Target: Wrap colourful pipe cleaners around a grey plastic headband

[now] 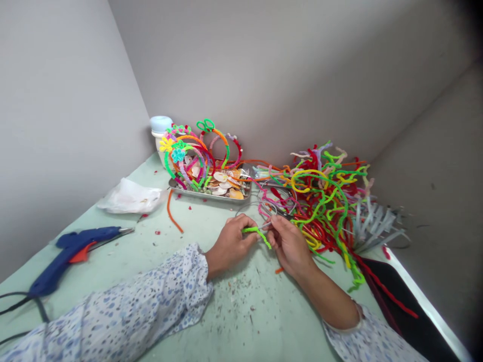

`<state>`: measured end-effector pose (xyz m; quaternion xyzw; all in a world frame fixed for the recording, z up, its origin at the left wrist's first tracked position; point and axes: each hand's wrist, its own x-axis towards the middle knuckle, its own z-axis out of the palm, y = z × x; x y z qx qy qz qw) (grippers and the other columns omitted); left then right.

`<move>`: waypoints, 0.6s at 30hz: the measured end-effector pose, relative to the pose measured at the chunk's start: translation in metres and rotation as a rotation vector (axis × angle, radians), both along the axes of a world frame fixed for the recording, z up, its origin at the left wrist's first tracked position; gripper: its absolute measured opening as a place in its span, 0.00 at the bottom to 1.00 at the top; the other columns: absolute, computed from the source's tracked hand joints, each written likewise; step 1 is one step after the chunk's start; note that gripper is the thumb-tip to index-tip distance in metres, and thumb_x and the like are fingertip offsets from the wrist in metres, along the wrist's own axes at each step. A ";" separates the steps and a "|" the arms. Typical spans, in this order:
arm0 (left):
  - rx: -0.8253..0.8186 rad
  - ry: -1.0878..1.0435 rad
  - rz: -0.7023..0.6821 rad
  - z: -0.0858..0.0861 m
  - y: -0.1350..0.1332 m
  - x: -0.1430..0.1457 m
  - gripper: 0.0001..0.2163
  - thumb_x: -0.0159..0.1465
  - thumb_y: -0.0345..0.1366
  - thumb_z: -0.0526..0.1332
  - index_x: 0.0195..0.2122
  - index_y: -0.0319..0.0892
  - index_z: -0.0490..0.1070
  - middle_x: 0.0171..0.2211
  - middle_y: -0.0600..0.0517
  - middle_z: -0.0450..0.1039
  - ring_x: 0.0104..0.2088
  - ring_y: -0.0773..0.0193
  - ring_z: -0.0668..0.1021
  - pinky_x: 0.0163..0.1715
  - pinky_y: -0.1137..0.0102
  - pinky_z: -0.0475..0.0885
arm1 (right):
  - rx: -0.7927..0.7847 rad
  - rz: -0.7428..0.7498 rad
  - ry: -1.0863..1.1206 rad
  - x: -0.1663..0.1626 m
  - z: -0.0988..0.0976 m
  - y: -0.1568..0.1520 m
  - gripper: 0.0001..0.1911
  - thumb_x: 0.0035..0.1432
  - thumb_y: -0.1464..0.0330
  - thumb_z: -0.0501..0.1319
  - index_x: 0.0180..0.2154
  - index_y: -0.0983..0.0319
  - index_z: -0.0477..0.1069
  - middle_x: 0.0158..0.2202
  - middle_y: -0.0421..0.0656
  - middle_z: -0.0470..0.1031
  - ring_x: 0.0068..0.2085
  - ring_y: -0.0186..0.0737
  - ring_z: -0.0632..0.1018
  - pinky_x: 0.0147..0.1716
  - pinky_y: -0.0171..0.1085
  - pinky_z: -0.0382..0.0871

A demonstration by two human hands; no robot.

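Note:
My left hand point(230, 244) is closed on one end of a bright green pipe cleaner point(257, 232), low over the pale green table point(211, 311). My right hand point(289, 244) pinches the other part of the same pipe cleaner, together with a thin silvery band point(260, 205) that curves up behind the fingers. Both hands meet near the table's middle. A big heap of coloured pipe cleaners point(320, 196) lies just right of my right hand.
A blue glue gun point(71, 249) with its cable lies at the left. A metal tray point(211, 193) at the back holds shells and decorated headbands point(196, 151). A white jar point(160, 131), a crumpled plastic bag point(130, 197), glue sticks point(373, 223) and a dark tablet point(411, 311) are around.

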<state>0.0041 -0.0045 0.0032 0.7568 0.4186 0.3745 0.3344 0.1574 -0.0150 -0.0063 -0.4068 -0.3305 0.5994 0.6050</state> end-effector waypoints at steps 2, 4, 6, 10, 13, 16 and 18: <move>0.026 0.016 0.017 -0.001 0.000 0.000 0.01 0.58 0.30 0.59 0.30 0.41 0.67 0.30 0.54 0.69 0.34 0.64 0.70 0.39 0.68 0.63 | -0.004 -0.004 0.004 0.000 0.000 0.000 0.14 0.51 0.61 0.67 0.25 0.63 0.68 0.21 0.35 0.71 0.16 0.24 0.66 0.14 0.25 0.55; 0.044 0.023 0.029 -0.002 0.001 0.000 0.01 0.59 0.30 0.59 0.30 0.41 0.68 0.30 0.54 0.69 0.35 0.64 0.70 0.40 0.68 0.63 | -0.001 -0.006 0.004 0.000 0.000 0.000 0.14 0.51 0.61 0.67 0.25 0.63 0.68 0.21 0.36 0.71 0.16 0.23 0.66 0.13 0.25 0.55; 0.064 0.026 0.039 -0.003 0.002 0.000 0.01 0.59 0.30 0.59 0.31 0.41 0.68 0.31 0.54 0.70 0.35 0.64 0.71 0.40 0.68 0.62 | -0.001 -0.008 0.005 0.000 0.000 0.000 0.13 0.51 0.61 0.67 0.25 0.63 0.68 0.22 0.36 0.72 0.16 0.23 0.66 0.13 0.25 0.55; 0.112 0.044 0.051 -0.003 0.002 0.000 0.00 0.59 0.31 0.59 0.32 0.42 0.68 0.31 0.54 0.70 0.36 0.63 0.71 0.41 0.67 0.62 | -0.003 -0.005 0.018 0.000 0.000 -0.001 0.13 0.51 0.61 0.67 0.25 0.63 0.69 0.22 0.36 0.72 0.16 0.23 0.66 0.13 0.25 0.55; 0.143 0.061 0.058 -0.002 0.000 0.000 0.00 0.60 0.31 0.60 0.32 0.42 0.69 0.32 0.54 0.71 0.37 0.63 0.71 0.42 0.66 0.62 | -0.004 -0.007 0.022 0.000 0.001 -0.001 0.13 0.50 0.61 0.67 0.25 0.63 0.69 0.22 0.36 0.72 0.16 0.23 0.66 0.13 0.25 0.55; 0.175 0.063 0.061 -0.003 0.000 0.000 0.00 0.60 0.32 0.60 0.33 0.42 0.69 0.33 0.53 0.71 0.38 0.63 0.72 0.43 0.66 0.62 | 0.005 -0.017 0.019 0.000 0.001 -0.001 0.13 0.50 0.61 0.68 0.25 0.63 0.69 0.22 0.36 0.72 0.17 0.24 0.66 0.13 0.25 0.56; 0.196 0.062 0.067 -0.004 0.001 0.000 0.01 0.60 0.32 0.60 0.33 0.42 0.69 0.33 0.53 0.72 0.38 0.63 0.72 0.44 0.65 0.62 | 0.009 -0.019 0.019 0.000 0.001 -0.001 0.13 0.50 0.61 0.67 0.25 0.63 0.70 0.22 0.36 0.72 0.17 0.24 0.66 0.13 0.25 0.56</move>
